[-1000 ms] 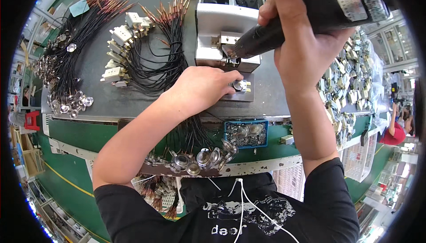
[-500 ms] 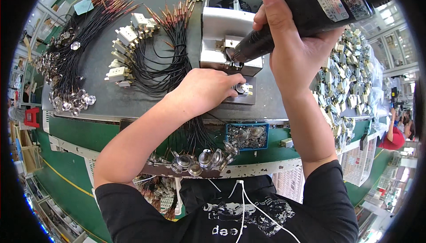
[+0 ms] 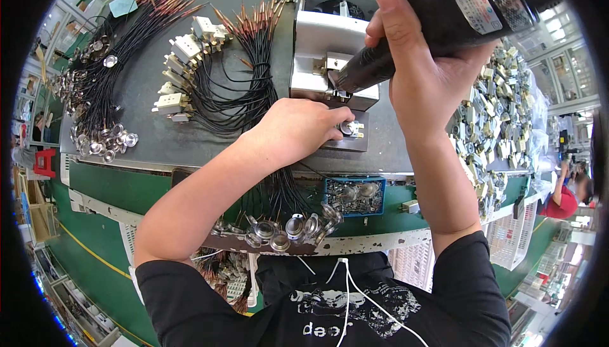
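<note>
My right hand (image 3: 428, 61) is wrapped round a black electric screwdriver (image 3: 453, 20), which slants down to the left. Its tip meets a small part in a metal fixture (image 3: 307, 84); the exact contact point is hard to make out. Just in front of the fixture, my left hand (image 3: 298, 128) is closed, thumb and index finger pinching a small round metal part with brass tabs (image 3: 350, 129) above a flat metal block (image 3: 358, 144). The rest of that part is hidden behind my fingers. A bundle of black wires (image 3: 257, 87) with white connectors (image 3: 172, 103) lies left of my left hand.
Another black wire bundle (image 3: 111, 80) with round metal caps lies far left. A heap of pale switch-like parts (image 3: 495, 118) covers the right side. A blue tray (image 3: 382, 204) of small metal pieces and loose metal caps (image 3: 279, 240) sit along the near edge. A person in red (image 3: 561, 202) is far right.
The bench and fixture appear shifted slightly to the right in the picture. Both hands keep the same grips, with the screwdriver tip still at the fixture.
</note>
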`<action>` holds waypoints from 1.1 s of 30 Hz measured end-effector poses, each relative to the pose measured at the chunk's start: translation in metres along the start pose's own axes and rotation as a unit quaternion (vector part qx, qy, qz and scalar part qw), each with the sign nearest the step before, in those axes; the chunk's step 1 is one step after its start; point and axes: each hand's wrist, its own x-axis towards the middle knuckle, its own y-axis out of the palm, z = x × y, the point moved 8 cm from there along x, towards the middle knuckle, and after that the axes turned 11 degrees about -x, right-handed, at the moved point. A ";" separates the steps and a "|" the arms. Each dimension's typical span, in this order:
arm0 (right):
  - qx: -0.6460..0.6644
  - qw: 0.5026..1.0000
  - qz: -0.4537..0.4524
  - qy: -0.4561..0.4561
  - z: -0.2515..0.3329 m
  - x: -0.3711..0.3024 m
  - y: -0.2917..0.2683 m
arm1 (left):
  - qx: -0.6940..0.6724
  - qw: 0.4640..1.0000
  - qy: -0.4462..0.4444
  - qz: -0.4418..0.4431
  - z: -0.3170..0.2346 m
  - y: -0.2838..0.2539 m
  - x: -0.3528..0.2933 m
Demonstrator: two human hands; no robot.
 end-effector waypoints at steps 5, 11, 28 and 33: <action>0.092 0.994 0.061 -0.006 0.016 0.002 0.007 | -0.007 0.999 0.024 -0.025 0.000 -0.002 -0.001; 0.039 0.998 0.045 -0.013 0.012 -0.011 0.002 | 0.033 0.998 0.035 -0.049 -0.001 -0.002 -0.003; 0.026 0.999 -0.011 -0.023 0.018 -0.013 -0.012 | -0.017 0.999 0.012 -0.045 0.004 -0.002 -0.004; 0.484 0.791 0.104 -0.358 0.027 0.000 -0.004 | -0.022 0.999 0.019 -0.041 0.000 -0.003 0.001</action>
